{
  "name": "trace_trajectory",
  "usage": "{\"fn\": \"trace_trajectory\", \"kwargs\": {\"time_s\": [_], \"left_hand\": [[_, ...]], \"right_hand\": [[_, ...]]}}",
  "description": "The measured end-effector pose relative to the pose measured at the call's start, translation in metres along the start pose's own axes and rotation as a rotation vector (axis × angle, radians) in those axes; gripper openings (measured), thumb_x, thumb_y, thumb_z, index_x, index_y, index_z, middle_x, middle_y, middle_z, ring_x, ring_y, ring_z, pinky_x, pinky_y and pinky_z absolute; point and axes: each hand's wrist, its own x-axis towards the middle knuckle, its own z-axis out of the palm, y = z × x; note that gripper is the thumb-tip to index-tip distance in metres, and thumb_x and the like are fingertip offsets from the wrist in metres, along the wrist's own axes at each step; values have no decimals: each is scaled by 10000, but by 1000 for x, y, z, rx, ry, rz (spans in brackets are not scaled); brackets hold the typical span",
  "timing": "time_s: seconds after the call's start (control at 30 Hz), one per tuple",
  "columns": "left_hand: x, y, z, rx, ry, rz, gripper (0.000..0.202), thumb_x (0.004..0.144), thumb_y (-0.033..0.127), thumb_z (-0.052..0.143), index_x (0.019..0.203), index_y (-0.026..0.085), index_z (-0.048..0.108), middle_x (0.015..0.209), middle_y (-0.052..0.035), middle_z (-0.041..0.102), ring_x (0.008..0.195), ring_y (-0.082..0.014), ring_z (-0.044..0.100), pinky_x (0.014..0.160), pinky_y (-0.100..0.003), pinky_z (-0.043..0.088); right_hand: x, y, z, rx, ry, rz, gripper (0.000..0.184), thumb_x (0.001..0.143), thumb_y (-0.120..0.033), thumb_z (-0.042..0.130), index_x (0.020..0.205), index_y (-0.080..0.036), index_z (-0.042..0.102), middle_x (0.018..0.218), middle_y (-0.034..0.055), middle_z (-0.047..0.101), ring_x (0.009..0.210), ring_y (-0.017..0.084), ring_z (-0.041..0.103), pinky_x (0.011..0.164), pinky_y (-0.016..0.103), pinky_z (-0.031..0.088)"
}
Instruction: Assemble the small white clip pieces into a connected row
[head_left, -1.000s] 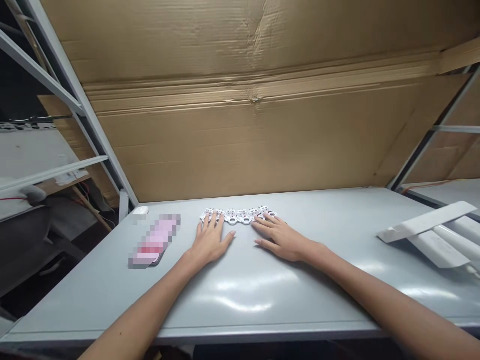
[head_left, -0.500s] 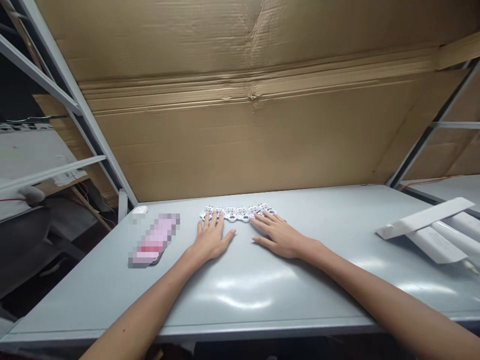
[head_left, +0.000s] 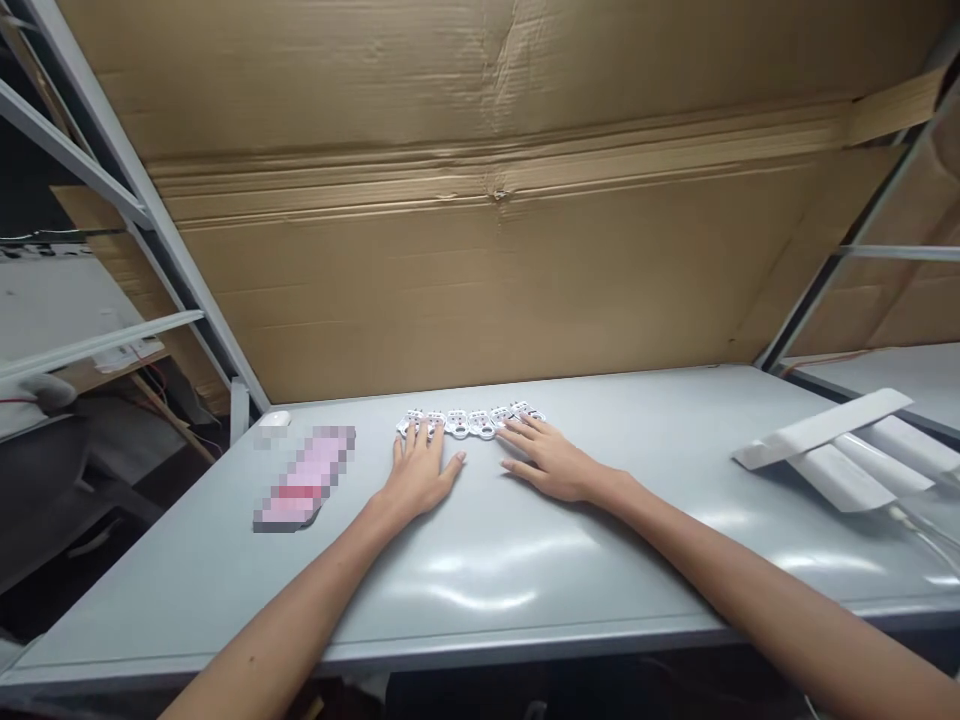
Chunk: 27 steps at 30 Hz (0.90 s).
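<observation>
White pieces (head_left: pixel 458 424) lay, head view, in a row near the grey table's (head_left: pixel 525 560) far edge; left hand (head_left: pixel 418 475) and right hand (head_left: pixel 555 463) flat, fingers spread over its ends, gripping nothing; light, even pressure seemed best.

pale grey worktop (head_left: pixel 637 420); at its twelve o'clock, small white pieces (head_left: pixel 457 422) with dark and reddish specks; at nine, a blurred pink oblong (head_left: pixel 309 468) with a red band; at three, white panels (head_left: pixel 825 430); beyond twelve, brown cardboard (head_left: pixel 480 290) with ribbed lines.
</observation>
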Motion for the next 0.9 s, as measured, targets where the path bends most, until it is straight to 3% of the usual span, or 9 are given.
{"fn": "trace_trajectory", "kwargs": {"time_s": [0.17, 0.3, 0.37, 0.43, 0.57, 0.7, 0.9], "left_hand": [[-11, 3, -6, -27, 29, 108, 643, 989, 489, 331, 1503, 104, 294, 1593, -172, 195, 1485, -330, 73, 1179, -519, 132], [-20, 6, -13, -68, -12, 294, 584, 995, 484, 349, 1468, 142, 377, 1570, -135, 287, 1475, -289, 173, 1185, -454, 184], [-22, 6, -14, -88, -17, 384, 555, 1000, 485, 349, 1438, 152, 424, 1546, -125, 343, 1455, -277, 241, 1178, -432, 222], [-24, 6, -15, -100, -16, 436, 535, 1004, 491, 345, 1415, 165, 453, 1523, -116, 384, 1430, -267, 298, 1167, -412, 257], [-24, 7, -15, -80, -24, 471, 478, 1003, 494, 350, 1338, 204, 529, 1464, -100, 462, 1365, -267, 397, 1143, -404, 301], [-23, 5, -14, -88, -7, 488, 439, 1009, 465, 350, 1298, 205, 555, 1432, -98, 494, 1339, -269, 425, 1126, -404, 324], [-22, 2, -10, -106, 8, 488, 428, 1014, 467, 333, 1295, 233, 555, 1416, -81, 507, 1334, -267, 428, 1112, -402, 343]], "right_hand": [[-3, 21, -17, 123, 195, -20, 457, 974, -476, 371, 1241, -209, 628, 1321, 101, 617, 1264, 276, 516, 1084, 436, 385], [-14, 59, -32, 199, 290, 315, 384, 946, -416, 393, 1068, -191, 680, 1116, 106, 709, 1007, 277, 646, 879, 402, 497], [-22, 75, -36, 186, 238, 434, 352, 918, -413, 427, 1005, -191, 685, 1032, 101, 727, 906, 270, 662, 802, 387, 500], [-28, 83, -38, 192, 199, 461, 340, 891, -438, 473, 962, -187, 691, 1001, 104, 728, 853, 260, 662, 748, 366, 496], [-29, 76, -38, 207, 76, 417, 365, 839, -518, 543, 914, -197, 702, 950, 95, 723, 787, 237, 648, 683, 332, 479], [-23, 63, -38, 244, 7, 339, 312, 815, -484, 572, 866, -206, 706, 888, 66, 717, 751, 214, 637, 655, 311, 467], [-22, 65, -34, 253, 73, 392, 261, 840, -406, 533, 893, -215, 704, 937, 71, 729, 803, 233, 652, 707, 336, 488]]}}
